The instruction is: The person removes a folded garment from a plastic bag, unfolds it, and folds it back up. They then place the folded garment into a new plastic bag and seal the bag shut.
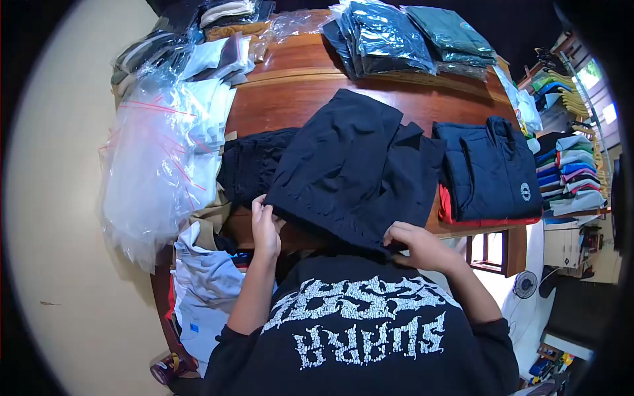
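A pair of black shorts [343, 158] lies spread on the wooden table, its gathered elastic waistband towards me and its legs pointing away. My left hand [266, 229] pinches the left end of the waistband between thumb and fingers. At the other end, my right hand [419, 245] is closed on the waistband's right corner, with some fingertips hidden by the cloth. Just left of the shorts, and partly under them, is another dark gathered garment [254, 162]. A folded navy jacket [489, 175] with a round white logo rests to the right, on something red.
Clear plastic bags [148, 165] with red seal strips are heaped at the left. Bagged dark clothes [386, 36] and a bagged green garment [449, 33] sit along the table's far side. Light grey clothing [208, 290] lies low left. A fan [526, 284] stands right.
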{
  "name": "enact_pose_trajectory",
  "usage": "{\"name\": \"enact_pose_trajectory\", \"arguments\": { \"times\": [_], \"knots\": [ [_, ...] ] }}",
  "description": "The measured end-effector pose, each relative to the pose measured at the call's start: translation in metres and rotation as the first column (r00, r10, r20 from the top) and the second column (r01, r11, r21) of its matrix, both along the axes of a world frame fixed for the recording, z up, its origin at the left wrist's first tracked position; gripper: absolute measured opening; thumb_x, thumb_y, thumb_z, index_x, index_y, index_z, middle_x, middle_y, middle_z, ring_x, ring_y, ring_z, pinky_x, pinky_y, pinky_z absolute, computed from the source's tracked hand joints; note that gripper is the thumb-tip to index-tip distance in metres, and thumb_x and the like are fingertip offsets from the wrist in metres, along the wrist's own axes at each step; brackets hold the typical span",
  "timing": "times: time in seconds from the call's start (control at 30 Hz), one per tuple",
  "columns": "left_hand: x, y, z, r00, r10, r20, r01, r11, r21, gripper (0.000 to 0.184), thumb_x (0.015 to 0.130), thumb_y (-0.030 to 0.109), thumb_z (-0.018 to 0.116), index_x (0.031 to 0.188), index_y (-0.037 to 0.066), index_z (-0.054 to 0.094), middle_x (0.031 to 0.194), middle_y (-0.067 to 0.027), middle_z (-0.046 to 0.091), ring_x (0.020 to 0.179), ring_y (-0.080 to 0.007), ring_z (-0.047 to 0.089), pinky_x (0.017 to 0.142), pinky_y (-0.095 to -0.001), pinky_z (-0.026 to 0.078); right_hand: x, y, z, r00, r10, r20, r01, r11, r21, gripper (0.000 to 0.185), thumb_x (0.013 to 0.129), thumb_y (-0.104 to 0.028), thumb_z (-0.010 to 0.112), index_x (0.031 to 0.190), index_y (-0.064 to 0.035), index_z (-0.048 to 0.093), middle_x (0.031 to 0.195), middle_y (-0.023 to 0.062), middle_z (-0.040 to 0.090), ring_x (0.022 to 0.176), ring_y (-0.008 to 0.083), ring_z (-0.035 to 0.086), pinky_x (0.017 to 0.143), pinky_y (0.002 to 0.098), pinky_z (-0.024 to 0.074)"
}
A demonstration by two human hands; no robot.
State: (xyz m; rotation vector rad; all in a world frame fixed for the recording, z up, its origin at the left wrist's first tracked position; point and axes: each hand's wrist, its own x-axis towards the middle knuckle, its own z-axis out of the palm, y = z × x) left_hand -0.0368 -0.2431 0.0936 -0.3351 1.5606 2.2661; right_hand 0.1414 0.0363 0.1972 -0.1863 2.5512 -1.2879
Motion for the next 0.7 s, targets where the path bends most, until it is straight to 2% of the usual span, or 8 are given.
{"name": "enact_pose_trajectory", "arguments": {
  "times": [0.17, 0.3, 0.37, 0.4, 0.47, 0.5, 0.57, 0.7],
  "knots": [
    [0.003, 0.005, 0.024, 0.833, -0.373, -0.409, 0.239, 0.909, -0.343, 0.028, 0.092, 0.007, 0.049, 0.12, 0.002, 0.052, 0.105, -0.0053, 0.059, 0.096, -0.0118, 0.055, 0.087, -0.0262, 0.044, -0.05, -0.007, 0.028, 0.895, 0.211, -0.394, -0.096, 0.952, 0.291, 0.023, 0.077, -0.004, 0.067, 0.099, -0.0066, 0.063, 0.097, 0.0068, 0.061, 0.093, 0.0266, 0.055, 0.083, 0.0359, 0.0454],
    [0.016, 0.012, 0.051, 0.735, -0.536, -0.416, 0.423, 0.841, -0.337, 0.035, 0.091, 0.009, 0.051, 0.126, -0.001, 0.049, 0.112, -0.0082, 0.058, 0.104, -0.0139, 0.054, 0.093, -0.0271, 0.041, -0.102, -0.04, 0.035, 0.775, 0.194, -0.602, -0.085, 0.975, 0.205, 0.021, 0.078, -0.005, 0.068, 0.098, -0.0061, 0.064, 0.097, 0.0063, 0.062, 0.093, 0.0267, 0.056, 0.084, 0.0365, 0.0465],
    [0.023, 0.011, 0.059, 0.71, -0.554, -0.434, 0.536, 0.825, -0.177, 0.043, 0.09, 0.016, 0.056, 0.129, -0.001, 0.046, 0.119, -0.0088, 0.055, 0.11, -0.0153, 0.052, 0.097, -0.0292, 0.04, -0.12, -0.056, 0.025, 0.792, 0.113, -0.6, -0.081, 0.993, 0.081, 0.021, 0.077, -0.003, 0.067, 0.098, -0.0048, 0.063, 0.096, 0.0077, 0.062, 0.094, 0.0282, 0.056, 0.084, 0.0367, 0.047],
    [0.029, 0.011, 0.055, 0.728, -0.522, -0.444, 0.529, 0.84, -0.12, 0.055, 0.085, 0.021, 0.064, 0.131, -0.001, 0.043, 0.124, -0.012, 0.053, 0.115, -0.0179, 0.05, 0.099, -0.0316, 0.038, -0.127, -0.062, 0.019, 0.807, 0.083, -0.584, -0.088, 0.996, 0.019, 0.021, 0.077, -0.002, 0.068, 0.098, -0.0036, 0.062, 0.096, 0.0093, 0.061, 0.094, 0.0295, 0.056, 0.085, 0.0368, 0.0469],
    [0.034, 0.009, 0.048, 0.663, -0.53, -0.53, 0.271, 0.829, -0.49, 0.056, 0.081, 0.019, 0.07, 0.128, 0.0, 0.045, 0.119, -0.015, 0.056, 0.11, -0.0209, 0.054, 0.096, -0.0325, 0.041, -0.132, -0.074, 0.006, 0.832, 0.003, -0.555, -0.067, 0.993, -0.096, 0.021, 0.078, -0.003, 0.067, 0.098, -0.0028, 0.061, 0.099, 0.0108, 0.06, 0.096, 0.0306, 0.056, 0.086, 0.0369, 0.0469],
    [0.034, 0.009, 0.043, 0.726, -0.489, -0.483, 0.219, 0.831, -0.512, 0.05, 0.079, 0.013, 0.073, 0.122, 0.002, 0.049, 0.108, -0.0161, 0.06, 0.1, -0.0238, 0.059, 0.09, -0.0331, 0.045, -0.133, -0.078, 0.0, 0.835, 0.01, -0.55, -0.095, 0.987, -0.126, 0.026, 0.079, -0.006, 0.069, 0.102, -0.0024, 0.06, 0.105, 0.0119, 0.059, 0.099, 0.0312, 0.056, 0.087, 0.0373, 0.047],
    [0.033, 0.001, 0.038, 0.741, -0.451, -0.497, 0.056, 0.78, -0.623, 0.04, 0.082, 0.011, 0.07, 0.116, 0.003, 0.05, 0.098, -0.0122, 0.061, 0.091, -0.021, 0.061, 0.083, -0.0328, 0.048, -0.129, -0.081, -0.004, 0.801, 0.065, -0.594, -0.087, 0.996, -0.008, 0.033, 0.078, -0.012, 0.071, 0.108, -0.0043, 0.059, 0.109, 0.0115, 0.058, 0.103, 0.0304, 0.056, 0.089, 0.0377, 0.0464],
    [0.029, -0.041, 0.032, 0.849, -0.307, -0.429, 0.131, 0.91, -0.393, 0.036, 0.085, 0.009, 0.065, 0.116, 0.002, 0.049, 0.104, -0.0067, 0.058, 0.101, -0.0151, 0.055, 0.094, -0.0301, 0.042, -0.115, -0.038, -0.021, 0.855, 0.21, -0.475, 0.013, 0.906, 0.424, 0.044, 0.071, -0.018, 0.074, 0.113, -0.0115, 0.06, 0.107, 0.0055, 0.061, 0.102, 0.025, 0.056, 0.087, 0.0379, 0.0432]
  ]
}}
